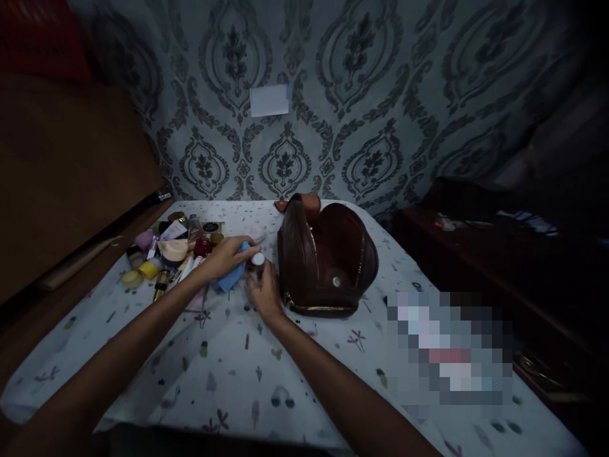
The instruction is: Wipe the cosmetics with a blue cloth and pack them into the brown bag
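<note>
In the head view, my left hand (226, 259) is closed around a light blue item (231, 279), soft or flat-looking, whose exact kind I cannot make out. Just beside it, my right hand (266, 292) grips a small bottle with a white cap (258, 259); the fingers hide much of its body. The two hands nearly meet over the table. Right of them stands a dark brown leather bag (309, 285), upright and unzipped, its mouth gaping and a round metal snap showing. A heap of cosmetics lies left of my hands, including a round compact (174, 251) and a gold-and-black bottle (162, 284).
A patterned white cloth (228, 381) covers the table. On the left leans a large brown board (66, 184), with a red basket (42, 38) above it. Patterned wallpaper (356, 95) rises behind. A pixelated patch hides something at the table's right.
</note>
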